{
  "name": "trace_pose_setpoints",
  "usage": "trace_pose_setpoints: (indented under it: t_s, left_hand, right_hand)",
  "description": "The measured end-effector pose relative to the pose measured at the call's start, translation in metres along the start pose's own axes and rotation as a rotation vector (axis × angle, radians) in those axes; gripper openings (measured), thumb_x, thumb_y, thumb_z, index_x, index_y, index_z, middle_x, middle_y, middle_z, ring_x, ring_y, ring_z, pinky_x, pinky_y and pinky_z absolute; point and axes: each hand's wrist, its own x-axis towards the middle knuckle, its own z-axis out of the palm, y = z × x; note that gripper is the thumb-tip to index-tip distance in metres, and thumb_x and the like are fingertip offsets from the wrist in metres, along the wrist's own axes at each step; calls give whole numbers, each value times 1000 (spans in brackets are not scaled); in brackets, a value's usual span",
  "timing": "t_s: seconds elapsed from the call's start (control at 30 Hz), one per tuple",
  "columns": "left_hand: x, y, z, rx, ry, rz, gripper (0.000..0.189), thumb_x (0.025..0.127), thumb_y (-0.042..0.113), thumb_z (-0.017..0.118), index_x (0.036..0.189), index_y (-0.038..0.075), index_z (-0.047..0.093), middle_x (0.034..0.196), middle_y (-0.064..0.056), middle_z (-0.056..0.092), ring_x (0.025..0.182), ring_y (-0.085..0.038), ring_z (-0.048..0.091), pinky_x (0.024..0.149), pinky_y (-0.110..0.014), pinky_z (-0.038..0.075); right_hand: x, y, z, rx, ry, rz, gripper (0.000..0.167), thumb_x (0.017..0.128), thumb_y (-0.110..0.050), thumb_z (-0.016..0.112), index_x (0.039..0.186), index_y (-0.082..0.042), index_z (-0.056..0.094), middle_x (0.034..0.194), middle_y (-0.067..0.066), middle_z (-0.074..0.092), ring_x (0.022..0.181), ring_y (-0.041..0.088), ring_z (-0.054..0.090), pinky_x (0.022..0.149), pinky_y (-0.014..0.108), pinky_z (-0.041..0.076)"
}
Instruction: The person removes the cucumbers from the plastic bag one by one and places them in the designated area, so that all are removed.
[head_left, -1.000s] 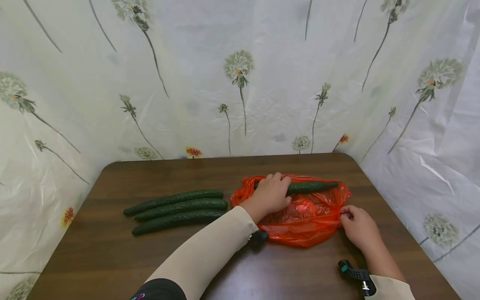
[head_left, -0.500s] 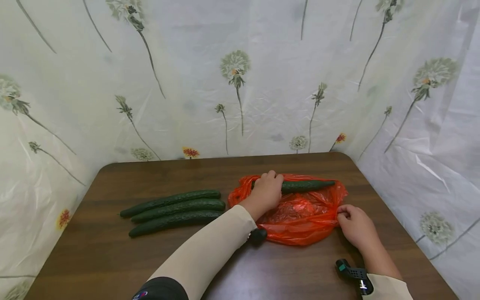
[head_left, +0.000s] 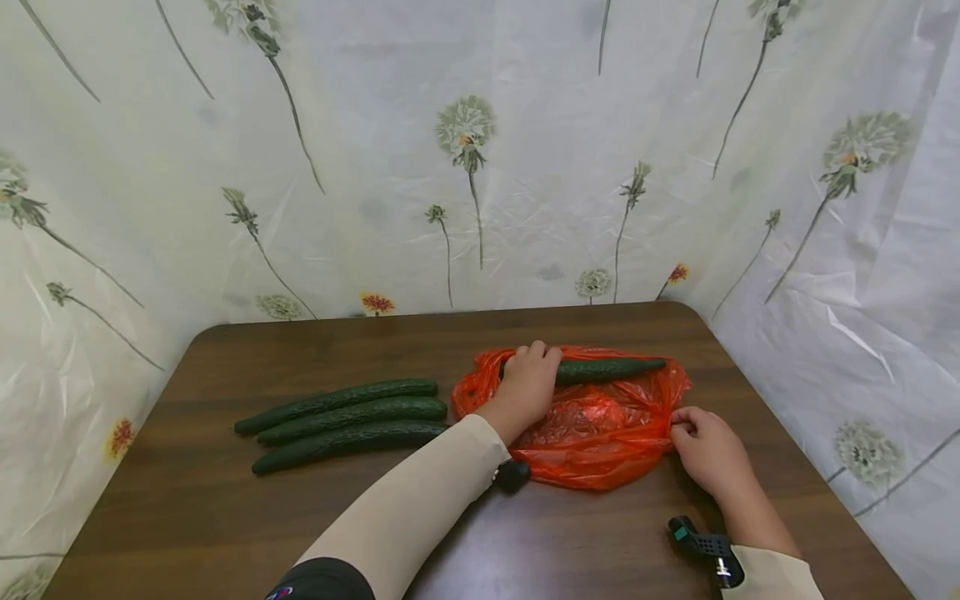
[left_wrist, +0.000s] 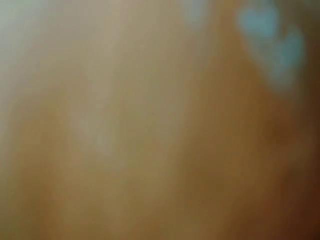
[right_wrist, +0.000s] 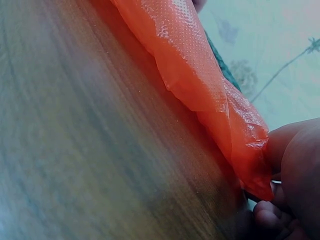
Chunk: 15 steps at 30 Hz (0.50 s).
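Observation:
A red plastic bag (head_left: 592, 458) lies spread on the table at the right, its mouth facing up. One dark green cucumber (head_left: 611, 369) lies along the bag's far side. My left hand (head_left: 528, 383) reaches over the bag and grips that cucumber's left end, fingers curled over it. With thumb and fingers my right hand (head_left: 708, 450) pinches the bag's right edge; in the right wrist view the bag's red film (right_wrist: 200, 85) runs up to those fingers (right_wrist: 295, 150). The left wrist view is a blur of skin.
Left of the bag, three more cucumbers (head_left: 352, 412) lie side by side on the brown wooden table (head_left: 300, 525). A curtain (head_left: 375, 167) with a dandelion print hangs behind the table and along both sides.
The whole scene shifts slightly left as the head turns. Over the cucumber, my left hand has edged a little to the left; my right hand keeps its pinch on the bag.

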Motion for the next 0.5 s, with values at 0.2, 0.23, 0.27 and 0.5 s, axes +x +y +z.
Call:
trace_pose_setpoints:
  t_s: [0.2,0.23,0.27,0.5]
  left_hand:
    - [0,2,1,17,1,-6,57,97,13,74,149,21,50,140,-2,52,119,-24,49,106,-41,48]
    - [0,2,1,18,0,-6,57,97,13,74,149,21,50,140,-2,52,120,-24,49,107,-42,48]
    - [0,2,1,16,-2,-7,58,97,13,74,149,21,51,141,-2,51,121,-24,49,108,-42,47]
    - [-3,3,0,-10,-8,-4,52,100,17,70,149,22,53,144,-3,52,123,-26,48,110,-44,46]
  right_hand:
    - [0,0,-1,1,1,-7,30,103,-17,53,121,4,67,108,20,64,92,30,59,76,38,46]
    - [0,0,-1,3,1,-6,30,103,-16,53,121,4,66,109,20,64,92,30,59,75,38,46]
    - [0,-1,-1,2,1,-4,30,104,-16,53,121,4,66,109,20,64,92,30,59,76,38,46]
    - [0,0,-2,0,-8,3,32,105,-18,53,123,4,66,110,20,64,93,31,59,76,39,46]
